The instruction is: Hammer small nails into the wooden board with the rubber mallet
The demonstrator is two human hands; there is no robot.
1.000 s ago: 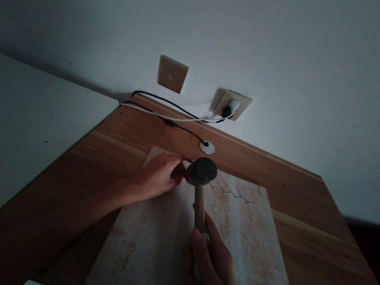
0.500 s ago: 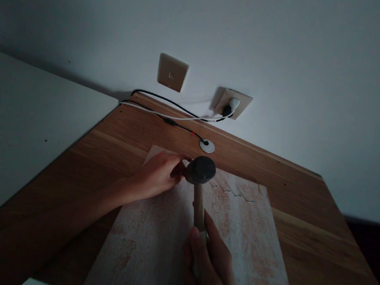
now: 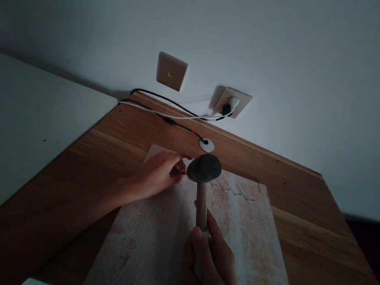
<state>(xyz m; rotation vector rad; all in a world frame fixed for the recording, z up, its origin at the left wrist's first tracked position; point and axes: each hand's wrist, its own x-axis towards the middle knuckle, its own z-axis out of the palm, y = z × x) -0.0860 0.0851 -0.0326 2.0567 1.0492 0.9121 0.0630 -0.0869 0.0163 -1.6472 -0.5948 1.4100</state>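
Observation:
My right hand grips the wooden handle of a hammer, whose dark head hovers over the far part of a pale, reddish-stained board. My left hand rests on the board just left of the hammer head, fingertips pinched together on something too small to make out under the head. A zigzag row of small nails runs to the right of the hammer head near the board's far edge.
The board lies on a wooden desk. Black and white cables run from a wall socket to a round grommet. A blank wall plate is left of the socket. A white surface adjoins the desk's left side.
The hammer head dipped toward my left fingertips, then rose and shifted slightly right. My left hand stayed in place.

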